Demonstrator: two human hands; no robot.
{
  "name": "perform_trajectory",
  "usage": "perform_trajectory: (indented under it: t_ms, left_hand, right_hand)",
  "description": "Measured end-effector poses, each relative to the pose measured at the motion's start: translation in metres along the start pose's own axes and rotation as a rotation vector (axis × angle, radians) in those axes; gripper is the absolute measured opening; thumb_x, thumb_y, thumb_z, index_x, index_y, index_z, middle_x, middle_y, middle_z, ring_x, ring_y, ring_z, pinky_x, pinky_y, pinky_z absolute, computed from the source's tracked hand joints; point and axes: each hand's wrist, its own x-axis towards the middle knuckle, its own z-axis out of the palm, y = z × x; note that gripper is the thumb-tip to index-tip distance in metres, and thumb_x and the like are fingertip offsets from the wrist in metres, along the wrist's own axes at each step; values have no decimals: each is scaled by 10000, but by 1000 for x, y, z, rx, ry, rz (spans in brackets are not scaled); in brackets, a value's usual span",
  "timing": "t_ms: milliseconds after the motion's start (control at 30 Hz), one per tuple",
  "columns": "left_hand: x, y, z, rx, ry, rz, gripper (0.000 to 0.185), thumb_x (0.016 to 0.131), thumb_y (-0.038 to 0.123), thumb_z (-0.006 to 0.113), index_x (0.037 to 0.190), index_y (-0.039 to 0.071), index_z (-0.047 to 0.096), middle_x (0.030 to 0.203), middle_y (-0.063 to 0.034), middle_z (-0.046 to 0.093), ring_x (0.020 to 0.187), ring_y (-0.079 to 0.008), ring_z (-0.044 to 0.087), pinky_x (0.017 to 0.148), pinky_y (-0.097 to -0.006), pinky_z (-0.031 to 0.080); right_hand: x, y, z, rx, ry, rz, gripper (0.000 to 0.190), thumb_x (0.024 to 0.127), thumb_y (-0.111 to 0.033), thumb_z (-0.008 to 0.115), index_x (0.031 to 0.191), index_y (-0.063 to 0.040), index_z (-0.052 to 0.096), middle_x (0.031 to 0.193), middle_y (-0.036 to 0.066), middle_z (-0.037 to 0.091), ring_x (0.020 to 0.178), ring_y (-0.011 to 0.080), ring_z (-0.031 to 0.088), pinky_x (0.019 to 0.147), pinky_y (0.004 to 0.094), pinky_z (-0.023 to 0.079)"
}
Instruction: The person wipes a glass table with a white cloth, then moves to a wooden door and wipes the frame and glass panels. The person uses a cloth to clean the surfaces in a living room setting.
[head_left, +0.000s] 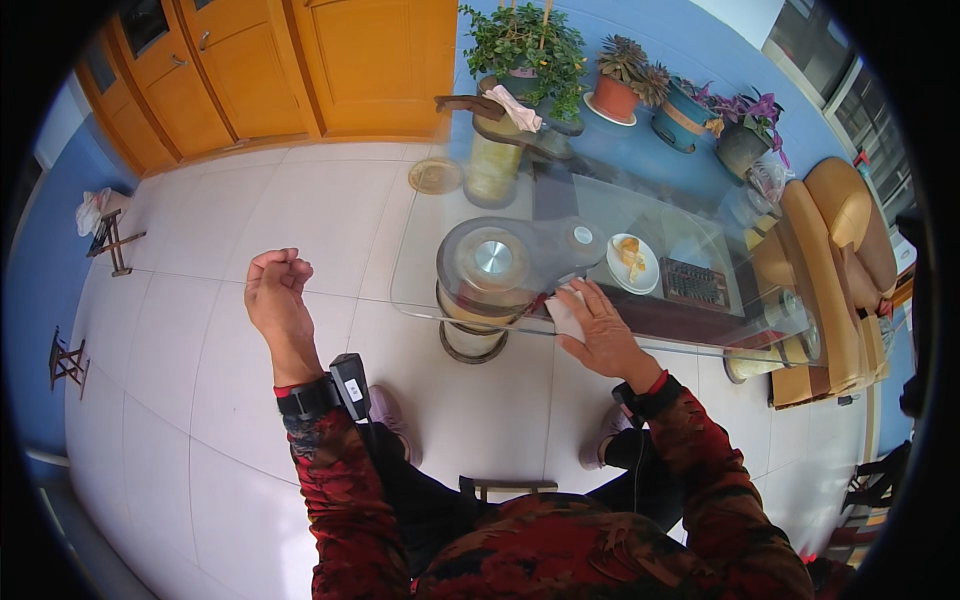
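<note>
My right hand (601, 331) presses a folded white cloth or paper (565, 313) against the near edge of a glass tabletop (675, 330). The palm partly covers the cloth. My left hand (279, 296) is raised over the tiled floor, left of the table, with its fingers curled in and nothing visible in them. Beyond my right hand a white plate (633, 285) holds a piece of yellowish food. A dark, ridged rectangular object (694, 284) lies to the plate's right. Under the glass, round pedestals (474, 341) support the table.
Potted plants (615, 98) line the blue wall behind the table. A pink cloth (513, 108) lies at the table's far left. To the right is a brown sofa or chair (806, 247). Small folding stools (116, 244) stand at the left wall, near orange wooden doors (217, 75).
</note>
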Motion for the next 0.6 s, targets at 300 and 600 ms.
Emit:
perform_trajectory:
  t_ms: [300, 600]
  left_hand:
    - [5, 9, -13, -12, 75, 14, 121, 898, -12, 464, 885, 29, 578, 881, -109, 645, 692, -174, 611, 708, -314, 530]
    - [10, 7, -17, -30, 63, 26, 131, 874, -34, 468, 878, 35, 579, 873, -101, 644, 676, -169, 596, 702, -305, 527]
  right_hand:
    - [129, -111, 57, 132, -24, -212, 636, 872, -341, 638, 1422, -103, 426, 1498, 170, 340, 1400, 397, 291, 1162, 461, 260]
    - [196, -76, 67, 129, -106, -34, 609, 927, -435, 521, 1456, -154, 412, 1538, 165, 309, 1441, 375, 236, 1177, 452, 225]
